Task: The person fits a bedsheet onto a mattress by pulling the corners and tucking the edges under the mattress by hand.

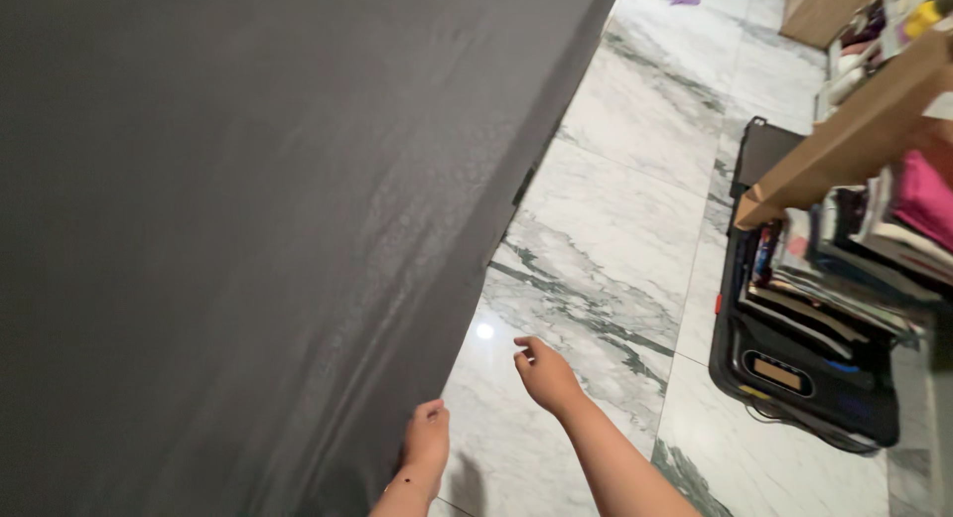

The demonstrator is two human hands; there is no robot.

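Left hand at the lower edge of the big dark grey fabric sheet, right hand free beside it.

From my seat, the smooth dark grey fabric sheet (248, 229) fills the left of the view, its edge running down to my left hand (427, 446), which pinches it at the bottom corner, fingers curled on the cloth. My right hand (544, 374) hangs loosely open, holding nothing, just beside that edge above the white grey-veined marble floor (615, 219). I judge a second grip higher up the edge would keep the sheet taut and even. To the right stand a wooden shelf of stacked folded textiles (874, 229) and a black case (804, 368).
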